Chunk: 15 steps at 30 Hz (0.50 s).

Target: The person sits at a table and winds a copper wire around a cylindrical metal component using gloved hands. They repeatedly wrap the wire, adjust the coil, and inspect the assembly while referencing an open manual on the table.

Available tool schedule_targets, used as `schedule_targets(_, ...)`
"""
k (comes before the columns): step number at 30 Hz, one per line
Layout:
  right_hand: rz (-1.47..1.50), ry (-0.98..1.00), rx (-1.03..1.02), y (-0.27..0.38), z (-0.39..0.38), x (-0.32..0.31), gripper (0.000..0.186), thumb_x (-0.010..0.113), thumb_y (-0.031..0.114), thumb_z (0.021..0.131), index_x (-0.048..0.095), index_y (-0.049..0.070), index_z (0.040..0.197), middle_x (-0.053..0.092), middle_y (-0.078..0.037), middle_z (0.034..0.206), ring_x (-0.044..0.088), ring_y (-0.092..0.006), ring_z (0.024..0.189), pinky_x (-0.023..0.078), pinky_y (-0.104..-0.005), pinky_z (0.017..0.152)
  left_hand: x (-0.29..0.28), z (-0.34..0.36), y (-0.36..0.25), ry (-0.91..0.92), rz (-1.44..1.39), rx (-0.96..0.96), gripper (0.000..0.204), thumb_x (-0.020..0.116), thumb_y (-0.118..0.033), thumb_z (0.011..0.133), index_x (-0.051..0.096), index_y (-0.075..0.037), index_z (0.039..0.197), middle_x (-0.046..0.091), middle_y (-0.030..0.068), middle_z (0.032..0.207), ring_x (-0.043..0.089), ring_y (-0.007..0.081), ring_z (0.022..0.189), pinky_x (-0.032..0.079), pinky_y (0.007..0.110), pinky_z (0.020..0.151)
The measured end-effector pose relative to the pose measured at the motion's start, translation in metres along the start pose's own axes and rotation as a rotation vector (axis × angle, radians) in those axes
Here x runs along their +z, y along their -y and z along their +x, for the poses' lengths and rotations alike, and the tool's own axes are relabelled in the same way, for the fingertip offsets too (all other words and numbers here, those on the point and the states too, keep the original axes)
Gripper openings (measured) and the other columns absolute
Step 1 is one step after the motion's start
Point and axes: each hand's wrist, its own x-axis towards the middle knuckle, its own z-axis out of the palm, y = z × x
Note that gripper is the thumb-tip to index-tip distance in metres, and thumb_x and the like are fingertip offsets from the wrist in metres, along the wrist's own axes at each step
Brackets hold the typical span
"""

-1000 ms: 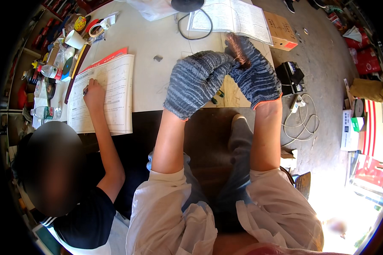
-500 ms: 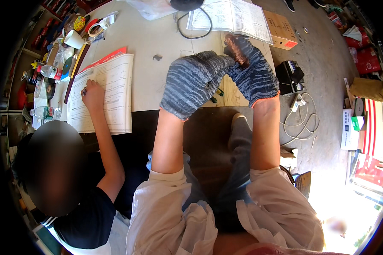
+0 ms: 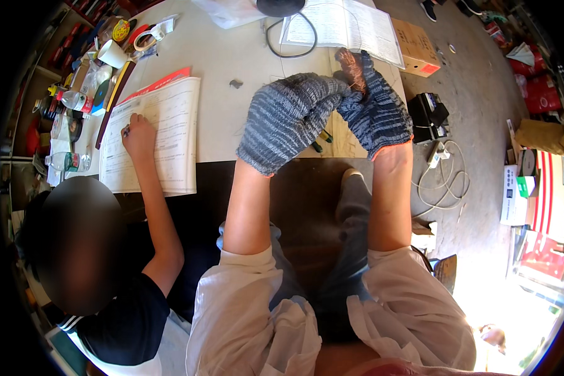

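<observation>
Both my hands wear grey-and-black knit gloves and meet above the table's near right part. A bundle of fine copper wire stands up between them. My right hand is closed around the bundle from the right. My left hand is closed too, its fingertips pressed against the bundle's lower end; what exactly they pinch is hidden by the glove. Under my hands, a tool with green-and-black handles lies on the wooden board, mostly covered.
At my left a person's hand holds a pen over an open workbook. Bottles, tape rolls and a white cup crowd the table's left side. An open book lies beyond my hands; a carton and a power strip are at right.
My right fingers have straightened a little beside the copper wire, and more of the bundle shows. My left hand stays pressed close to it. The view has shifted slightly.
</observation>
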Motion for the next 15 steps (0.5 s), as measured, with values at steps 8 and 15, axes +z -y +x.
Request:
schedule_targets(8,-0.126,-0.111,-0.015,0.017,-0.003,0.009,0.052,0.058,0.002,0.082,0.04,0.001,0.13,0.06,-0.008,0.105,0.058,-0.0153,0.089,0.048,-0.0263,0.081,0.005,-0.004,0.006,-0.084,-0.12,-0.057,0.018,0.061,-0.006,0.08,0.065,-0.001,0.097,0.066,0.0132,0.094,0.064,0.0247,0.085,0.05,0.031,0.075)
schedule_targets(15,-0.014,0.025,-0.215,-0.002,0.002,-0.001,0.033,0.058,0.003,0.081,0.057,0.0,0.113,0.064,-0.009,0.097,0.061,-0.018,0.085,0.049,-0.0272,0.075,0.005,-0.004,0.008,-0.09,-0.244,-0.161,0.02,0.06,-0.004,0.081,0.064,0.002,0.099,0.066,0.0132,0.095,0.064,0.0225,0.086,0.05,0.03,0.076)
